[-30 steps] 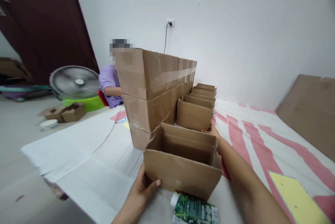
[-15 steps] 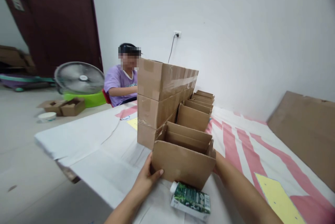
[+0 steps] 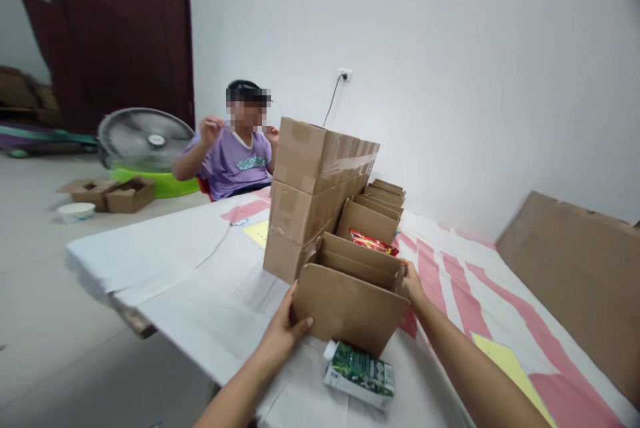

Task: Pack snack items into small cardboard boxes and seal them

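Note:
An open cardboard box (image 3: pixel 347 305) sits on the table in front of me. My left hand (image 3: pixel 283 333) grips its near left corner, thumb across the front wall. My right hand (image 3: pixel 413 283) holds the far right side, its fingers partly hidden behind the box. A green and white drink carton (image 3: pixel 360 373) lies flat on the table just in front of the box. Behind it stands a row of several open boxes (image 3: pixel 373 215), with a red snack packet (image 3: pixel 373 242) showing in the nearest one.
Three taped boxes (image 3: pixel 313 195) are stacked left of the row. A person in a purple shirt (image 3: pixel 233 158) sits beyond the table with both hands raised. A fan (image 3: pixel 145 141), small boxes (image 3: pixel 120 193) and a bowl (image 3: pixel 76 211) are on the floor. Flat cardboard (image 3: pixel 575 268) lies at the right.
The view has pulled back and up, so the box looks smaller and the red packet now shows. Both hands stay on the box. The person behind has raised both hands.

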{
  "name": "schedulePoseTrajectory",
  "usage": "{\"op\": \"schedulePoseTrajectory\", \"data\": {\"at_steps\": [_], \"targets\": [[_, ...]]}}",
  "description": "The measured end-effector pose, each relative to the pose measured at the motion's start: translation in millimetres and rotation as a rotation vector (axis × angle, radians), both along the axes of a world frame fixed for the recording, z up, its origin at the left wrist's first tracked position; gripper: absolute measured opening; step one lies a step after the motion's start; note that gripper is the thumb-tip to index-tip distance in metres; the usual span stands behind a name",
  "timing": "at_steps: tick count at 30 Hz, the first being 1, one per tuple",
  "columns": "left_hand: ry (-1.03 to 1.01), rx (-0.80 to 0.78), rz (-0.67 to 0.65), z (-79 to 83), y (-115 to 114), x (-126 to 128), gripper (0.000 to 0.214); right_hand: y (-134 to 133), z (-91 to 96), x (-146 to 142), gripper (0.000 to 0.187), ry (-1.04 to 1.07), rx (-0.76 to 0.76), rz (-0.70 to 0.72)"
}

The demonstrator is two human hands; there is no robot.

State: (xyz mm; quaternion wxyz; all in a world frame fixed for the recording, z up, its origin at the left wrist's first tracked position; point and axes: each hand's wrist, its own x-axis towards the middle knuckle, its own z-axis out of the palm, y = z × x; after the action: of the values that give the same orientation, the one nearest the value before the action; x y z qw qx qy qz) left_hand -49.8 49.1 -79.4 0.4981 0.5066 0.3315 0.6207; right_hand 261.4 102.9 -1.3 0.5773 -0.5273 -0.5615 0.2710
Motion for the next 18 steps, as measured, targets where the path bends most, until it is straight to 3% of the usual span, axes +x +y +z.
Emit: {"op": "schedulePoseTrajectory", "data": {"at_steps": [2,5,8,11,18], "targets": [[0.008,0.008,-0.007,1.8,-0.8,0.4,0.080,-31.7,-1.6,-5.0,0.051,0.024,-0.052,0.135],[-0.002,0.004,-0.003,4.2,-2.0,1.5,0.080,-75.3,-5.8,-8.2,0.067,0.065,-0.158,0.448],[-0.021,0.008,-0.008,4.9,-2.4,3.0,0.082,-99.0,-11.0,-9.4,0.087,0.034,-0.189,0.581],[0.012,0.025,-0.023,6.9,-3.8,3.6,0.081,-100.2,-18.1,-14.3,0.099,-0.023,-0.145,0.501],[0.175,0.045,0.082,11.3,-10.3,5.9,0.076,-72.7,-40.0,-26.7,0.090,0.034,-0.067,0.281]]}}
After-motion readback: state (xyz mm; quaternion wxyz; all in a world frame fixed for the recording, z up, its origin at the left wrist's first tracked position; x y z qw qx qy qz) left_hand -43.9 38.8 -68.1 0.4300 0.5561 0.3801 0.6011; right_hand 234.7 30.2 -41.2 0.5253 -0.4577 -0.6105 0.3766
